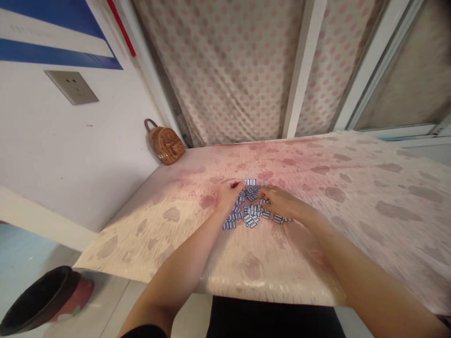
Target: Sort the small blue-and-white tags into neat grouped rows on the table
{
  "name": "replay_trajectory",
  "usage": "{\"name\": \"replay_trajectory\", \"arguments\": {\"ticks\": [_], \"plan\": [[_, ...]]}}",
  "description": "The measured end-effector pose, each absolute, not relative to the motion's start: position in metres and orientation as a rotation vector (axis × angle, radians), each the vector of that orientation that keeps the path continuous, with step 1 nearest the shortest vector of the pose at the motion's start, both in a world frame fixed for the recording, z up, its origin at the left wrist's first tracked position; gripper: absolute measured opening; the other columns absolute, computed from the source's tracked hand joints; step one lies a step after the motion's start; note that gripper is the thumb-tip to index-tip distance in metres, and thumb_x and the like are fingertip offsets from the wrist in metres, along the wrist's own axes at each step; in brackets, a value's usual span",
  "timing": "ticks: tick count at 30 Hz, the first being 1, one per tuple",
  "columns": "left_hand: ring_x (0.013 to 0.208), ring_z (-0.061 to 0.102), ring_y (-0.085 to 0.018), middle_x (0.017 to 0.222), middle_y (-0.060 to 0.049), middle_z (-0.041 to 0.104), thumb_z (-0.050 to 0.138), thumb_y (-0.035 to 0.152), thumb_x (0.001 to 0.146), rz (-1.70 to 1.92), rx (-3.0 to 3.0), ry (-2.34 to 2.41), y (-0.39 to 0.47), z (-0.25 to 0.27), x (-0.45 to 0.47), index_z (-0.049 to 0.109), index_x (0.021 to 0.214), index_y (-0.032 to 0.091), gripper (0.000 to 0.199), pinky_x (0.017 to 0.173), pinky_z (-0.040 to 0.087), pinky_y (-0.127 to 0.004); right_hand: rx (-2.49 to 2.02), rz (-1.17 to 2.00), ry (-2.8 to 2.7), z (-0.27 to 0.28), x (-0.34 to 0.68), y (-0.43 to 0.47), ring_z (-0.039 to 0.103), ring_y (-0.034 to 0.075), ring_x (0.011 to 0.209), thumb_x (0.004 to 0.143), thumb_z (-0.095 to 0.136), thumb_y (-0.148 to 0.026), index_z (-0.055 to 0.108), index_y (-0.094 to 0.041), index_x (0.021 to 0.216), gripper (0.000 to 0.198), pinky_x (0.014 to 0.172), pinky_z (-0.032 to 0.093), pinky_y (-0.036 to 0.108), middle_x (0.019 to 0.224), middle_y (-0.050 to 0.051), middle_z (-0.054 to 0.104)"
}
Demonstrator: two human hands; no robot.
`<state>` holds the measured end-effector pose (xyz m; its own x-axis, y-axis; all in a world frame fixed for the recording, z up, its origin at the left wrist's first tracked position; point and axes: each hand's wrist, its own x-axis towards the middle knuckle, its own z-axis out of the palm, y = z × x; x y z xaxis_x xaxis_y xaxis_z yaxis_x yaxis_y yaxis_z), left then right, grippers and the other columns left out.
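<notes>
Many small white pieces with blue edges, like little tiles, lie in a loose pile [252, 218] on the cloth-covered table [172, 241]. Beyond the pile, a short straight row of the same tiles [251, 182] stands apart. My left hand [228, 195] is at the left end of this row, thumb and forefinger curved together in a pinch at the end tile. On the right side of the pile, my right hand [278, 201] has its fingers curled in over the tiles. Whatever its fingertips hold is too small to make out.
A brown mini backpack [167, 144] leans against the wall at the table's back left corner. A dotted curtain [243, 70] hangs behind the table. On the floor at lower left stands a dark-rimmed bin [75, 295]. A wall socket [72, 88] is at upper left.
</notes>
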<state>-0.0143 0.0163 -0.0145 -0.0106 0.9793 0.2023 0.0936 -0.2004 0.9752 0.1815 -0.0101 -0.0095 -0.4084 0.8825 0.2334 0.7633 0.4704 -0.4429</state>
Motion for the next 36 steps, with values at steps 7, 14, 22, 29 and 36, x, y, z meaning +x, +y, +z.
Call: {"name": "replay_trajectory", "arguments": {"ticks": [7,14,22,29,36], "plan": [[0.063,0.062,-0.016,0.07,-0.002,0.072,0.068,0.03,0.078,1.333,1.41,1.193,0.019,-0.017,-0.014,0.077,0.081,0.017,0.017,0.06,0.048,-0.026,-1.36,0.508,-1.984,-0.004,0.18,-0.006,0.059,0.017,0.068,0.074,0.056,-0.016,0.06,-0.022,0.073,0.008,0.064,0.042,0.028,0.076,0.001,0.064],[0.066,0.064,-0.016,0.071,-0.002,0.072,0.067,0.03,0.078,1.343,1.443,1.207,0.016,-0.014,-0.015,0.077,0.079,0.017,0.017,0.061,0.048,-0.025,-1.233,0.868,-1.512,0.004,0.181,0.0,0.055,0.015,0.057,0.074,0.06,-0.034,0.058,-0.021,0.073,0.013,0.055,0.042,0.026,0.064,-0.001,0.062],[0.065,0.063,-0.016,0.068,-0.002,0.071,0.067,0.032,0.077,1.353,1.429,1.214,0.015,-0.013,-0.014,0.077,0.078,0.017,0.018,0.06,0.048,-0.024,-1.267,0.998,-1.411,0.002,0.179,-0.002,0.053,0.013,0.051,0.067,0.062,-0.033,0.055,-0.021,0.07,0.015,0.051,0.041,0.024,0.063,0.0,0.065],[0.064,0.064,-0.015,0.07,-0.002,0.072,0.068,0.028,0.077,1.366,1.412,1.175,0.011,-0.012,-0.01,0.077,0.079,0.017,0.015,0.064,0.049,-0.025,-1.223,0.961,-1.454,-0.001,0.177,-0.001,0.048,0.012,0.05,0.069,0.061,-0.047,0.054,-0.021,0.065,0.027,0.052,0.036,0.026,0.057,-0.003,0.055],[0.07,0.067,-0.017,0.078,-0.006,0.076,0.07,0.031,0.079,1.368,1.391,1.1,0.011,-0.018,-0.004,0.078,0.083,0.015,0.018,0.068,0.05,-0.027,-1.331,0.846,-1.467,-0.002,0.167,-0.009,0.05,0.015,0.054,0.071,0.057,-0.044,0.054,-0.022,0.065,0.023,0.055,0.037,0.027,0.056,-0.002,0.055]]}}
